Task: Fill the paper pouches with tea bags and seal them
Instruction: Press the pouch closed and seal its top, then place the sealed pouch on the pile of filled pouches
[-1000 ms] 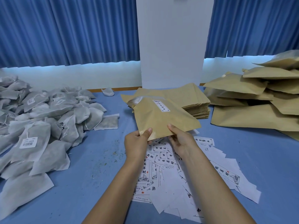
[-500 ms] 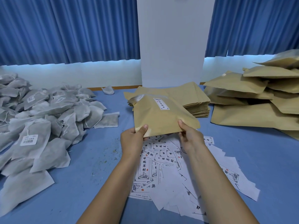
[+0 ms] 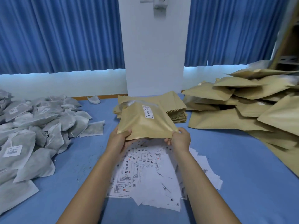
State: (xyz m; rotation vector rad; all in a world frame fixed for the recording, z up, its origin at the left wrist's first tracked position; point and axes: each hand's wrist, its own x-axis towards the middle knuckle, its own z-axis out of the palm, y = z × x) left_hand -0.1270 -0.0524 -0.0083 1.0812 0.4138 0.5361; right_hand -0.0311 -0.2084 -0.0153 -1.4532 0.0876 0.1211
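A bulging brown paper pouch (image 3: 145, 122) with a small white label is held above the blue table, its near edge toward me. My left hand (image 3: 119, 139) grips its near left corner, thumb on top. My right hand (image 3: 179, 139) pinches its near right corner. Behind it lies a flat stack of empty brown pouches (image 3: 174, 107). A big heap of grey tea bags (image 3: 35, 126) covers the table's left side. Filled brown pouches (image 3: 242, 102) are piled at the right.
Loose white printed labels (image 3: 145, 175) are scattered on the blue table (image 3: 242, 175) under my forearms. A white pillar (image 3: 153, 46) and blue curtains stand behind. One stray tea bag (image 3: 93, 99) lies near the back edge.
Both hands have slid outward along the pouch's near edge to its corners, and the pouch now lies squarer to me and slightly higher. The view has tilted upward.
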